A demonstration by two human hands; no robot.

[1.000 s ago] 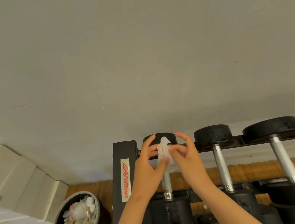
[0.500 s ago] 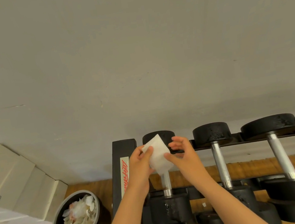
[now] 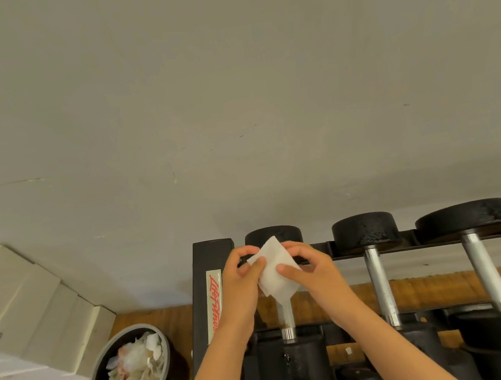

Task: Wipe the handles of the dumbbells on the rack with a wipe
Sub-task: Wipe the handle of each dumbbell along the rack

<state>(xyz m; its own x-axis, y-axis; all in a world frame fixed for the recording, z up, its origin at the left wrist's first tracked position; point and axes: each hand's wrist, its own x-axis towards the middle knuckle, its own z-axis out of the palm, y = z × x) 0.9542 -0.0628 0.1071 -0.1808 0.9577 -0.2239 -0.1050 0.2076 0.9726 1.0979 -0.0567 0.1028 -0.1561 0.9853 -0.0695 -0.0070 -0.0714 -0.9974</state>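
Wipe (image 3: 275, 270) is being held flat in front of the leftmost dumbbell (image 3: 291, 364) on the rack (image 3: 207, 260), above its shiny handle (image 3: 285, 317). The left hand (image 3: 240, 288) is pinching its left edge, and the right hand (image 3: 312, 273) is pinching its right side. A bin (image 3: 129, 371) of crumpled paper is sitting on the floor nearby.

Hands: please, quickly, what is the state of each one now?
Left hand: closed, pinching the wipe.
Right hand: closed, pinching the same wipe.

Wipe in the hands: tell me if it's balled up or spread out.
Spread out: the wipe is a flat white sheet, its edges pinched by the left hand and right hand.
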